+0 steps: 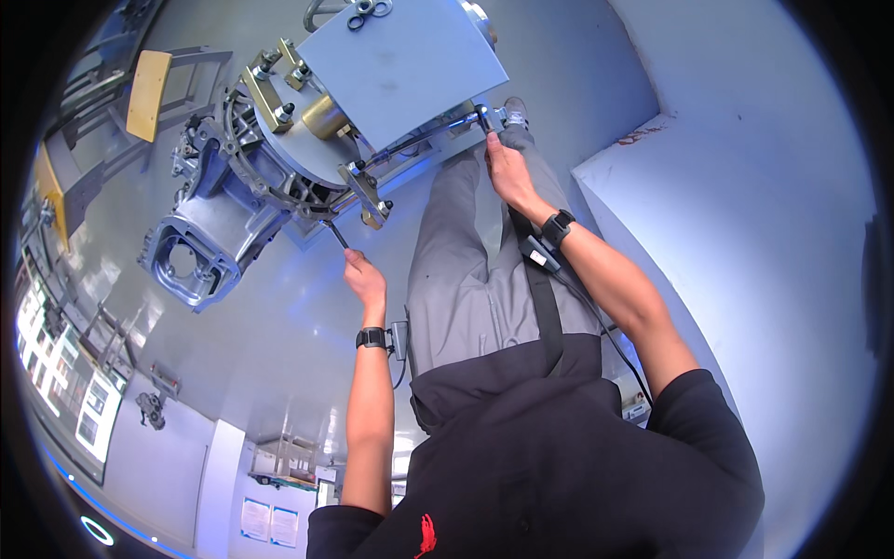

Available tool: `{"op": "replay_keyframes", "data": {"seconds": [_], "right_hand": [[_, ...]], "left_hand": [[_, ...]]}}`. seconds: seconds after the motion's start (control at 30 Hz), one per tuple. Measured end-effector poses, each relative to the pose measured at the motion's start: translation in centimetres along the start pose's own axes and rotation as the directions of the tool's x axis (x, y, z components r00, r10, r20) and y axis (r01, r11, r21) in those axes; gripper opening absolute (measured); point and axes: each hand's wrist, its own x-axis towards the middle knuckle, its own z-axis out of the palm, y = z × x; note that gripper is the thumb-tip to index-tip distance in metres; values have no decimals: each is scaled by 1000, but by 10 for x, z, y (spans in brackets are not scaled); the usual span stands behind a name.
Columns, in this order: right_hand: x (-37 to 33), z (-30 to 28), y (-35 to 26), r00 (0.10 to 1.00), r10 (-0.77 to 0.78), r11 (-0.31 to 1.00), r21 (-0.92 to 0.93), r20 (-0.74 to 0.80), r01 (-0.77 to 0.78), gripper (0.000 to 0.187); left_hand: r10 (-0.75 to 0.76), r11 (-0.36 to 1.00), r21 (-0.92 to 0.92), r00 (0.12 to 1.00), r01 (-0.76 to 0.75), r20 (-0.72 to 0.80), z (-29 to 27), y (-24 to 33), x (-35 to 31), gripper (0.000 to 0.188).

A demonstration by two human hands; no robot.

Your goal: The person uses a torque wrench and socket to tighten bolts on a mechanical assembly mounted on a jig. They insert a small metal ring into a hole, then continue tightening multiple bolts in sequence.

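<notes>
My right hand (510,172) is closed round the handle of what looks like a ratchet wrench (485,121). A long, thin metal bar (419,142) runs from its head, below the grey box, toward the bolted bracket (370,194). My left hand (365,278) grips a slim metal wrench-like tool (337,235), whose far end reaches the lower edge of the housing flange; its tip is hidden. The cast aluminium gearbox housing (219,210) hangs on a round plate (303,140), held by brass-coloured clamps (268,98) with bolts.
The grey box (400,70) of the stand carries a few loose rings (361,13) on top. A white wall block (708,214) stands close on my right. Metal frames with a yellow board (149,96) stand at the left. A cable (615,345) hangs by my right arm.
</notes>
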Motion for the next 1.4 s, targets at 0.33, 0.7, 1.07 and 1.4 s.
{"op": "replay_keyframes", "data": {"seconds": [0.33, 0.7, 1.07, 1.4], "right_hand": [[-8, 0, 0, 999, 10, 1000, -26, 47, -9, 67], [-23, -5, -26, 993, 109, 991, -86, 56, -104, 66], [-28, -28, -74, 932, 295, 954, -120, 210, -274, 56], [-36, -16, -68, 987, -40, 971, -229, 153, 75, 39]], "left_hand": [[-3, 1000, -9, 1000, 3, 5, -2, 6, 0, 54], [-11, 1000, 14, 1000, 11, -13, 2, -1, 0, 56], [17, 1000, -25, 1000, -18, -18, 1, 0, 0, 55], [-27, 1000, -5, 999, 27, 16, -5, -2, 0, 53]]}}
